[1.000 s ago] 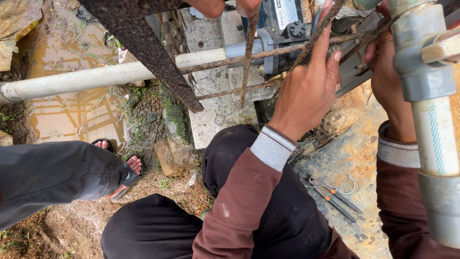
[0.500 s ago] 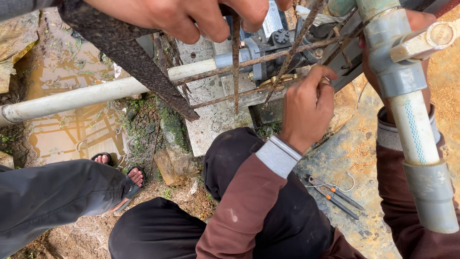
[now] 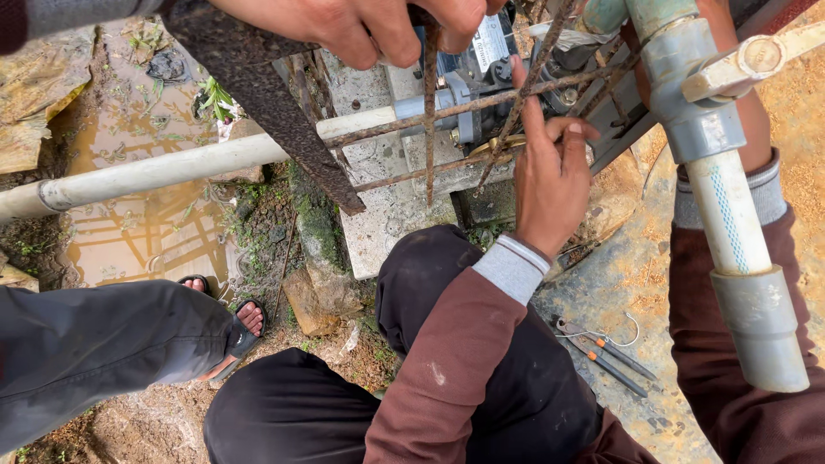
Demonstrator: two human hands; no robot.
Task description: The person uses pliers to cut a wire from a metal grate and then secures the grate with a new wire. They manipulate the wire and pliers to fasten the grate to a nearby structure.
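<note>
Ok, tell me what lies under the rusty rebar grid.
Under the rebar grid lie a concrete slab and a white pipe joining a grey pump. The left hand hides the rest.

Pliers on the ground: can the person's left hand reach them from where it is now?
Probably yes. The pliers lie uncovered on the ground, nothing over them, below the left hand, which would first have to leave the rusty bars.

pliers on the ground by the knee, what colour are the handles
Dark with orange near the joint, on the pliers; the head view shows them.

Pliers (image 3: 606, 348) lie on the ground right of the knee, puddle (image 3: 146, 232) far left
</note>
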